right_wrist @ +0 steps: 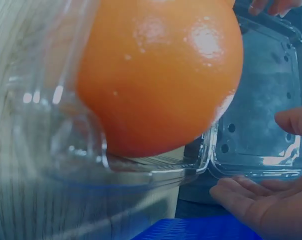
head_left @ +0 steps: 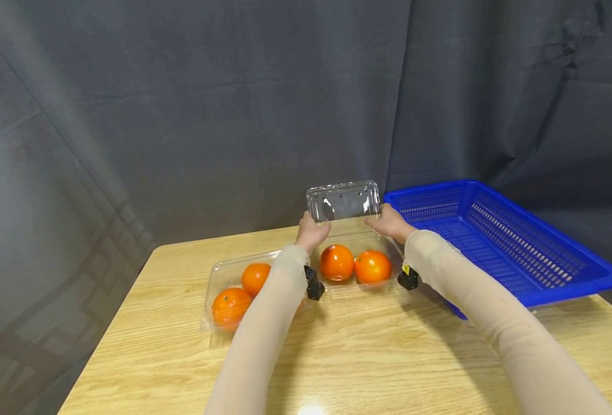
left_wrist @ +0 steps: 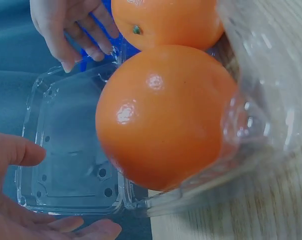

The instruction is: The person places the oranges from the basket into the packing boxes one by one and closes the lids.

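Note:
A clear plastic clamshell box [head_left: 355, 286] stands on the table with its lid [head_left: 343, 203] tilted up at the back. Two oranges, one on the left [head_left: 337, 262] and one on the right [head_left: 373, 267], sit side by side in its base. My left hand [head_left: 312, 231] is at the lid's left side, thumb and fingers spread apart. At the right side of the lid is my right hand [head_left: 393, 223], also with its fingers extended. Both wrist views show the lid [left_wrist: 71, 145] between the two hands; whether the fingertips touch it I cannot tell.
Left of the box lies a second clear plastic box [head_left: 214, 282] with oranges [head_left: 231, 307] in it, partly hidden by my left forearm. A blue plastic basket [head_left: 544, 253] stands at the right, close to my right arm. Behind the wooden table [head_left: 145, 346] hangs a dark curtain [head_left: 233, 115].

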`<state>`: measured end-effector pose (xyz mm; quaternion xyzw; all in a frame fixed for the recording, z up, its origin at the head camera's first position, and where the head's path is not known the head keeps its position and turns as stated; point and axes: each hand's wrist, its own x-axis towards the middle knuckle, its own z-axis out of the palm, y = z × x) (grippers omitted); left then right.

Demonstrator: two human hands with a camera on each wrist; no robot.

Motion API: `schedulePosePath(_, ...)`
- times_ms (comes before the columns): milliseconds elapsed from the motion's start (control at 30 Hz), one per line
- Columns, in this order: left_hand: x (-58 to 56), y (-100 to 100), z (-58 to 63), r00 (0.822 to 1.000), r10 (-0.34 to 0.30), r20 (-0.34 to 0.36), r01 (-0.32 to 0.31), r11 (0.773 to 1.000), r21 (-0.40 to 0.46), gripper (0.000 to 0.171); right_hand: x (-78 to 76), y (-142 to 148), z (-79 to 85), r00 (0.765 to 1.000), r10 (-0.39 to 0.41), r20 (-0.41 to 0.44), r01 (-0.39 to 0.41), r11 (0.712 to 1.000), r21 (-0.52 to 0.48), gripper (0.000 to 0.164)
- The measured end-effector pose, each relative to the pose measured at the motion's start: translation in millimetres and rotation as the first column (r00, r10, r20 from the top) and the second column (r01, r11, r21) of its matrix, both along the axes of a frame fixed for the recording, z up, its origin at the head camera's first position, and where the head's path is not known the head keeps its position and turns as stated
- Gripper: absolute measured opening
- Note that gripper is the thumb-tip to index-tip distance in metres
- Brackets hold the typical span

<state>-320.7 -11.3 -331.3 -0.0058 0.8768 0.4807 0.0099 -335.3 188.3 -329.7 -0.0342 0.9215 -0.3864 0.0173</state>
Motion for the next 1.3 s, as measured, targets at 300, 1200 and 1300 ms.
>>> schedulePosePath(300,0.4,-1.7,3.2,0.998,0.000,-0.064,0.000,1.000,0.002,0.075,4.1,2.6,8.2,1.000,0.008,-0.004,-0.008,1.000,-0.030,0.068)
schedulePosePath(1200,7.9,-3.3,8.8,0.989,-0.022,-0.144,0.020,1.000,-0.011,0.080,14.6,10.2,27.8,1.000,0.007,-0.002,-0.007,0.999,-0.038,0.070)
schedulePosePath(1300,9.4,-4.5,8.9,0.988,-0.028,-0.151,0.027,1.000,-0.004,0.081,15.8,11.8,29.7,1.000,0.009,0.001,-0.009,0.998,-0.057,0.070)
